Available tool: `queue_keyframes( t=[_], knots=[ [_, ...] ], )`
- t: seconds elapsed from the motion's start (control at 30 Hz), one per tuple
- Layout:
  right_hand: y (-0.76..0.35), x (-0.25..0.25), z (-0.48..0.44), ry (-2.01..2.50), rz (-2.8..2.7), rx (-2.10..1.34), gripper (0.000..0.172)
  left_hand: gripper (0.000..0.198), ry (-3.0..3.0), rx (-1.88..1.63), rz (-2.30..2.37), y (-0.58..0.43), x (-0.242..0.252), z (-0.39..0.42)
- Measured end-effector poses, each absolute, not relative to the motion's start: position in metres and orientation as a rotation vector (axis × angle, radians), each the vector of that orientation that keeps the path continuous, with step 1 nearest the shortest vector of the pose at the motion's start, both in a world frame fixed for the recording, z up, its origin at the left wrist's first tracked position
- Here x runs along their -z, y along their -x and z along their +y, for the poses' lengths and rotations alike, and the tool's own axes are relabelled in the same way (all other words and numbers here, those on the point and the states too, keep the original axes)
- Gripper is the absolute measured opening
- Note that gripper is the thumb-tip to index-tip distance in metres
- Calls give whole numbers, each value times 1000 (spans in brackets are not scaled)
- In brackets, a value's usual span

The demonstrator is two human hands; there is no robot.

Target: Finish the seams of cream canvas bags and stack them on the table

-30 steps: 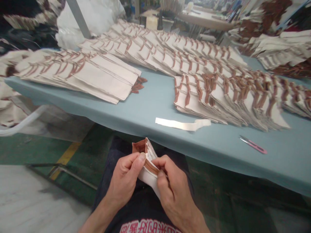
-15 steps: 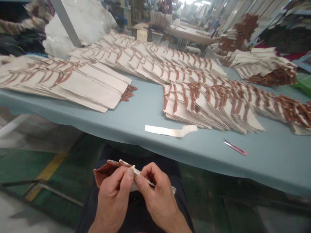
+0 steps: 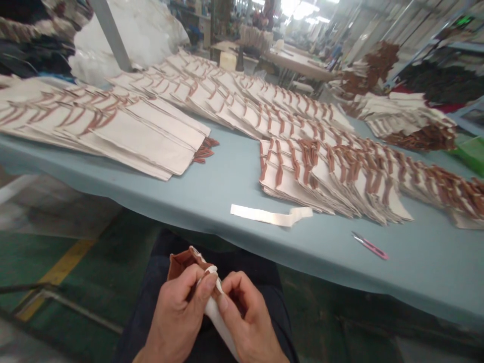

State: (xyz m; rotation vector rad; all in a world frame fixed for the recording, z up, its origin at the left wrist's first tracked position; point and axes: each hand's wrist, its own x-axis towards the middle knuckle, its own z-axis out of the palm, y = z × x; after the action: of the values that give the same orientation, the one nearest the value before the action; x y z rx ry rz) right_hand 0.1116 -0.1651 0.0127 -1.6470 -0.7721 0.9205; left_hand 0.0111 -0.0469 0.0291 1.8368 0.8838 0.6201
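Observation:
Both hands work over my lap, below the table's near edge. My left hand [image 3: 177, 312] is closed on a small cream fabric piece with a brown leather-like end [image 3: 181, 261], thumb pressed on its top. My right hand [image 3: 245, 322] pinches the same piece from the right, fingers curled on the cream part that hangs down between the hands. The brown end sticks up to the left above my left fingers.
A blue-grey table [image 3: 227, 176] carries long fanned rows of cream pieces with brown strips [image 3: 333, 171] and larger cream panels [image 3: 143, 131]. A loose cream strip [image 3: 270, 215] and a pink thread snipper [image 3: 369, 245] lie near the front edge. Green floor lies at left.
The piece was turned in my hands: its brown end went from upright to lying left, then back up. The view shifted slightly.

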Motion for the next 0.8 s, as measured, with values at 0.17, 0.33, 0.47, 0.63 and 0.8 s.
queue_keyframes(
  t=[0.17, 0.33, 0.47, 0.63, 0.8],
  knots=[
    [-166, -33, -140, 1954, -1082, -573, 22, 42, -1862, -637, 893, -9, -18, -36],
    [-219, -35, -81, 2572, -1275, -136, 18, 44, -1870, -572, 912, -9, -7, -33],
    [-231, -28, -51, 2659, -1341, -158, 19, 42, -1886, -593, 920, -10, -3, -33],
    [-239, -25, -52, 2666, -1377, -183, 23, 41, -1908, -710, 966, -17, -4, -29],
    [-251, -26, -62, 2585, -1396, -246, 28, 29, -1911, -707, 1049, -30, -7, -19]
  ],
)
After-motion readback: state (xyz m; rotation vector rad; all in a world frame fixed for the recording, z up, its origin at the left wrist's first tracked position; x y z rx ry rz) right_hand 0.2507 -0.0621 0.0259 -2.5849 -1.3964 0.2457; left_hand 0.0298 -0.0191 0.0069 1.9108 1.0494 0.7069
